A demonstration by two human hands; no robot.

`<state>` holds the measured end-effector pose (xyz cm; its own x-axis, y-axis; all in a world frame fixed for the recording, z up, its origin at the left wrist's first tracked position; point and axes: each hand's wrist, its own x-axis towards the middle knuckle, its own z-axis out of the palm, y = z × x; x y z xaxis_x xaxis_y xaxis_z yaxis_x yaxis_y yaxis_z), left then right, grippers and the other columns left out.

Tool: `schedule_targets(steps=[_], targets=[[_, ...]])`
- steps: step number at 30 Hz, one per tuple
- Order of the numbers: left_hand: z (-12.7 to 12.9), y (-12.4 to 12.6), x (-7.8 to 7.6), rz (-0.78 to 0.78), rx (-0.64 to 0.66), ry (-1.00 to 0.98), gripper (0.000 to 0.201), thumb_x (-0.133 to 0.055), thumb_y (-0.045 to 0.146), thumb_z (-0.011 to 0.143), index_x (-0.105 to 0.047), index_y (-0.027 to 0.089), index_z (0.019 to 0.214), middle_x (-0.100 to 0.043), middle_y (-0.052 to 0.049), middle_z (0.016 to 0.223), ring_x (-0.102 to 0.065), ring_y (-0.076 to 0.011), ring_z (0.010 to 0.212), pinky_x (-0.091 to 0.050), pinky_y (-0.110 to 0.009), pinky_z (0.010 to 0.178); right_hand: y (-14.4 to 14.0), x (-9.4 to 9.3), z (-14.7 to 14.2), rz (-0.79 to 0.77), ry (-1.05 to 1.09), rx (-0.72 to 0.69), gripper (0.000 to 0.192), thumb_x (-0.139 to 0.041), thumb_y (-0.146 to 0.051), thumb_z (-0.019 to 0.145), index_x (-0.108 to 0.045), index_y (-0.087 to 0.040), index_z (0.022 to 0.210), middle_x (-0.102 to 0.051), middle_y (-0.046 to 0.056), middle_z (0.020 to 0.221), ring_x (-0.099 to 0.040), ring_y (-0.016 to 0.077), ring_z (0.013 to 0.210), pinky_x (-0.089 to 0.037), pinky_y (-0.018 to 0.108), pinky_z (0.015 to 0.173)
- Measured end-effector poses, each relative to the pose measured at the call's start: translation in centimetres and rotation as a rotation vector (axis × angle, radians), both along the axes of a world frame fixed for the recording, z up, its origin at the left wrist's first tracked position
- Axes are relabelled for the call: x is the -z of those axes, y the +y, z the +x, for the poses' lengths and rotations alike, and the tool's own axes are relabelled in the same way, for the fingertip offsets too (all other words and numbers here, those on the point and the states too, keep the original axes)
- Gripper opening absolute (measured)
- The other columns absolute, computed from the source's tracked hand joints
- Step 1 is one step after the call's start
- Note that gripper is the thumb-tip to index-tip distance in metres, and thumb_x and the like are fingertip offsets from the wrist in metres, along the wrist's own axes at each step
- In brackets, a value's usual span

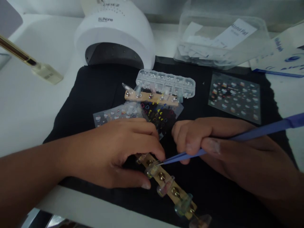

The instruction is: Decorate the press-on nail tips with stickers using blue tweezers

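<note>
Blue tweezers (258, 131) are pinched in my right hand (213, 142), their points touching a clear nail tip (153, 169). That nail tip is mounted on a wooden nail display strip (168, 180), which lies slantwise on the black cloth and carries several see-through nail tips on metal studs. My left hand (128, 148) curls round the strip's upper end, thumb on one side and index finger on the other; the hand hides part of that end. Sticker sheets (118, 111) with small cartoon prints lie just beyond my left fingers.
A second strip (142, 96) with nail tips stands by a clear compartment case (171, 79) of small gems. Another sticker sheet (235, 96) lies right. Behind are a white nail lamp (114, 31), a clear bin (223, 41) of alcohol pads and a box (282, 53). A gold-handled brush (30, 60) is left.
</note>
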<state>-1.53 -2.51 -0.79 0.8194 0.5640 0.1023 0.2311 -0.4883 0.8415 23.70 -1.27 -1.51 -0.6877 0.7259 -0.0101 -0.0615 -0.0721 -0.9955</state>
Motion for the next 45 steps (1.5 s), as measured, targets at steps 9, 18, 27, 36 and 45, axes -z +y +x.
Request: schedule_targets(steps=[9, 18, 27, 36, 45], targets=[[0.11, 0.01, 0.07, -0.014, 0.001, 0.003, 0.027, -0.079, 0.025, 0.086, -0.064, 0.016, 0.107, -0.067, -0.004, 0.099, -0.062, -0.0167, 0.089, -0.047, -0.03, 0.08, 0.13, -0.08, -0.09, -0.025, -0.003, 0.007, 0.026, -0.062, -0.038, 0.099, -0.073, -0.02, 0.084, -0.068, 0.003, 0.076, -0.063, 0.0169, 0.073, -0.048, 0.032, 0.068], [0.15, -0.02, 0.02, -0.027, -0.006, 0.0, 0.032, -0.081, 0.027, 0.084, -0.064, 0.014, 0.108, -0.066, -0.003, 0.098, -0.06, -0.0149, 0.089, -0.044, -0.03, 0.079, 0.17, 0.03, -0.15, -0.036, 0.02, 0.018, 0.026, -0.063, -0.04, 0.098, -0.074, -0.022, 0.084, -0.068, 0.003, 0.075, -0.063, 0.0169, 0.072, -0.048, 0.031, 0.067], [-0.04, -0.08, -0.07, -0.015, 0.004, -0.008, 0.029, -0.078, 0.026, 0.084, -0.062, 0.017, 0.107, -0.066, -0.004, 0.097, -0.061, -0.0172, 0.087, -0.045, -0.032, 0.079, 0.28, -0.04, -0.12, -0.045, 0.025, 0.011, 0.026, -0.064, -0.04, 0.097, -0.075, -0.022, 0.083, -0.067, 0.003, 0.073, -0.062, 0.0172, 0.071, -0.048, 0.031, 0.065], [0.07, 0.06, -0.07, -0.025, 0.015, 0.0, 0.027, -0.077, 0.027, 0.085, -0.063, 0.018, 0.106, -0.067, -0.005, 0.098, -0.061, -0.0188, 0.09, -0.047, -0.034, 0.08, 0.11, -0.08, -0.22, -0.04, 0.015, -0.004, 0.026, -0.063, -0.039, 0.098, -0.074, -0.021, 0.083, -0.068, 0.003, 0.074, -0.063, 0.0171, 0.071, -0.048, 0.031, 0.066], [0.09, 0.0, -0.04, -0.012, 0.005, -0.006, 0.03, -0.078, 0.026, 0.085, -0.062, 0.018, 0.109, -0.066, -0.005, 0.098, -0.061, -0.0182, 0.088, -0.047, -0.033, 0.079, 0.21, -0.11, -0.16, -0.027, 0.005, -0.003, 0.027, -0.061, -0.038, 0.099, -0.074, -0.021, 0.083, -0.068, 0.003, 0.075, -0.063, 0.0173, 0.072, -0.048, 0.031, 0.068]])
